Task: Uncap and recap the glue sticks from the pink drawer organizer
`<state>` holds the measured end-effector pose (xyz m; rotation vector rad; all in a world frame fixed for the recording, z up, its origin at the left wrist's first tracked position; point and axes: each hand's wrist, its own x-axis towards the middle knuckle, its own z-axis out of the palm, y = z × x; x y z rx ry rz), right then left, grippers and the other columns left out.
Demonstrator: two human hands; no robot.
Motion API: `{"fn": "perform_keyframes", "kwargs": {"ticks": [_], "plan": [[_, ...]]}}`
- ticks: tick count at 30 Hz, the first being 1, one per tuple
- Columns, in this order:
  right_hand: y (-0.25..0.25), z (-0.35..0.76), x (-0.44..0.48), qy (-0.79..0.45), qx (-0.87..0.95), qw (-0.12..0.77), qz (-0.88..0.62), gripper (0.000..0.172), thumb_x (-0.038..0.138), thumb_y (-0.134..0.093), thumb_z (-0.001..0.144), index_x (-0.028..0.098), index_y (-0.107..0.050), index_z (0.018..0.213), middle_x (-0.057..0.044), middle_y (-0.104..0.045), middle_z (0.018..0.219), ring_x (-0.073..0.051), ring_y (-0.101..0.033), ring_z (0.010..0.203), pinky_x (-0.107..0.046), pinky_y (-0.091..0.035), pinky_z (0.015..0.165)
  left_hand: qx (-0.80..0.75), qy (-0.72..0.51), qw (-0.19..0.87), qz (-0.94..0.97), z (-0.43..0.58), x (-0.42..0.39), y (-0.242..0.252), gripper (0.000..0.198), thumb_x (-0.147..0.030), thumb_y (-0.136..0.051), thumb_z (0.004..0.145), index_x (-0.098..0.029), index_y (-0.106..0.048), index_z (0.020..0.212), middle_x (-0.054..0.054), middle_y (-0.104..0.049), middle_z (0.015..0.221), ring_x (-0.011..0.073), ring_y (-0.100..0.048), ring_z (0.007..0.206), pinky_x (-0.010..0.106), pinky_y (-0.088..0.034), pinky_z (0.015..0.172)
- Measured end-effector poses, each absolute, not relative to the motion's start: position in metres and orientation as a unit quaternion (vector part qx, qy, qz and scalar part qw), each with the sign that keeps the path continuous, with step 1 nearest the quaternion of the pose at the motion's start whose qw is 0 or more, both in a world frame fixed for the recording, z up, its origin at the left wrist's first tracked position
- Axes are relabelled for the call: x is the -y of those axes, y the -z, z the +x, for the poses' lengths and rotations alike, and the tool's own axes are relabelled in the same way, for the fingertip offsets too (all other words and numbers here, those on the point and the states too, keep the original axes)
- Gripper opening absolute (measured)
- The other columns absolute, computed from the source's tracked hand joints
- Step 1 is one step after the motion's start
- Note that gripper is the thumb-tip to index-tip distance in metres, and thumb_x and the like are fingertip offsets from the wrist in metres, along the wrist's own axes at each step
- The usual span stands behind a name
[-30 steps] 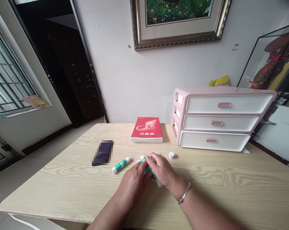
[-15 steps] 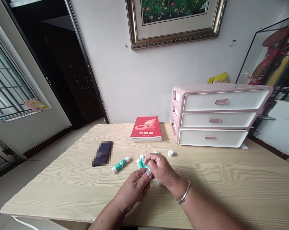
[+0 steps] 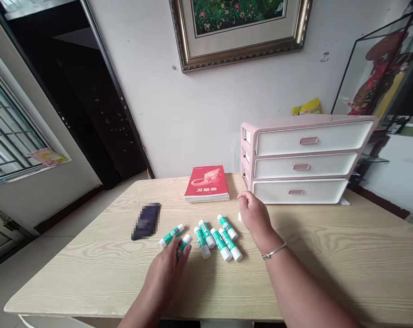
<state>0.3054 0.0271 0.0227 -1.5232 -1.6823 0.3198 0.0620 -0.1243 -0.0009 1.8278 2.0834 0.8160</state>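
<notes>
The left hand pinches a glue stick, its lower end hidden by the fingers, near another glue stick on the counter. The right hand is curled, partly covering a white cap; whether it grips anything, I cannot tell. Five more glue sticks lie between.

1 head-worn camera looks forward and down over the table.

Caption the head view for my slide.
Left hand holding one glue stick, with six others and a red book on the table.
</notes>
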Motion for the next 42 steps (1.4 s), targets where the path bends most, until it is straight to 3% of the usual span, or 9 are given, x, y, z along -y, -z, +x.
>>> {"fn": "perform_keyframes", "kwargs": {"ticks": [2,4,12,20,23,27,31,36,42], "plan": [[-0.022,0.309,-0.028,-0.095,0.676,0.339,-0.647,0.034,0.030,-0.033,0.099,0.019,-0.063,0.112,-0.010,-0.072,0.094,-0.024,-0.066,0.088,-0.030,-0.042,0.073,-0.733,-0.216,0.022,0.645,0.053,0.119,0.007,0.028,-0.037,-0.047,0.096,-0.021,-0.061,0.113,0.011,-0.067,0.111,0.0283,-0.063,0.103,0.037,-0.047,0.084],[-0.018,0.312,-0.029,-0.094,0.679,0.272,-0.675,0.034,0.029,-0.035,0.100,0.016,-0.060,0.119,-0.014,-0.072,0.099,-0.026,-0.067,0.093,-0.031,-0.042,0.074,-0.730,-0.170,-0.021,0.661,0.050,0.114,0.009,0.029,-0.031,-0.046,0.096,-0.020,-0.063,0.117,0.012,-0.067,0.117,0.0278,-0.062,0.110,0.038,-0.045,0.092],[-0.012,0.327,-0.036,-0.117,0.695,0.152,-0.693,0.031,0.014,-0.049,0.091,0.014,-0.063,0.119,-0.019,-0.068,0.117,-0.029,-0.064,0.109,-0.033,-0.044,0.081,-0.728,-0.060,-0.096,0.676,0.052,0.103,0.007,0.030,-0.025,-0.045,0.098,-0.017,-0.068,0.114,0.013,-0.070,0.115,0.0289,-0.061,0.107,0.040,-0.044,0.093],[-0.003,0.326,-0.034,-0.136,0.730,0.113,-0.660,0.033,0.009,-0.052,0.087,0.017,-0.066,0.116,-0.014,-0.070,0.115,-0.026,-0.066,0.106,-0.030,-0.043,0.078,-0.719,-0.087,-0.119,0.679,0.041,0.093,0.020,0.031,-0.022,-0.048,0.096,-0.019,-0.067,0.120,0.010,-0.068,0.106,0.0251,-0.060,0.099,0.036,-0.044,0.091],[-0.002,0.325,-0.035,-0.146,0.734,0.107,-0.655,0.037,0.011,-0.051,0.086,0.016,-0.064,0.121,-0.016,-0.070,0.116,-0.026,-0.065,0.107,-0.030,-0.044,0.079,-0.697,-0.126,-0.111,0.698,0.047,0.094,0.020,0.038,-0.018,-0.049,0.094,-0.021,-0.063,0.129,0.011,-0.065,0.118,0.0257,-0.058,0.110,0.037,-0.043,0.098],[-0.009,0.323,-0.033,-0.127,0.722,0.131,-0.667,0.042,0.016,-0.044,0.089,0.010,-0.060,0.127,-0.020,-0.066,0.122,-0.030,-0.061,0.115,-0.035,-0.043,0.089,-0.622,-0.143,-0.069,0.767,0.066,0.098,0.017,0.051,-0.008,-0.048,0.089,-0.029,-0.060,0.133,0.007,-0.056,0.138,0.0256,-0.049,0.127,0.040,-0.039,0.107],[-0.021,0.318,-0.026,-0.093,0.701,0.216,-0.673,0.045,0.017,-0.043,0.089,0.010,-0.059,0.130,-0.019,-0.066,0.122,-0.029,-0.061,0.116,-0.034,-0.041,0.094,-0.580,-0.126,-0.032,0.804,0.082,0.101,0.007,0.048,-0.009,-0.047,0.091,-0.033,-0.062,0.130,0.006,-0.055,0.139,0.0268,-0.047,0.130,0.045,-0.036,0.111],[-0.030,0.314,-0.022,-0.126,0.670,0.287,-0.673,0.041,0.019,-0.043,0.089,0.014,-0.064,0.124,-0.013,-0.069,0.120,-0.027,-0.063,0.112,-0.032,-0.044,0.089,-0.594,-0.092,-0.008,0.799,0.084,0.100,0.001,0.038,-0.010,-0.046,0.091,-0.028,-0.069,0.116,0.009,-0.059,0.129,0.0278,-0.051,0.125,0.045,-0.040,0.106],[-0.030,0.310,-0.017,-0.164,0.657,0.360,-0.641,0.034,0.021,-0.047,0.087,0.018,-0.069,0.112,-0.008,-0.074,0.105,-0.022,-0.066,0.099,-0.028,-0.044,0.081,-0.558,-0.105,0.000,0.823,0.081,0.104,0.005,0.031,-0.017,-0.048,0.095,-0.025,-0.065,0.121,0.006,-0.060,0.134,0.0279,-0.045,0.133,0.048,-0.030,0.115]]}}
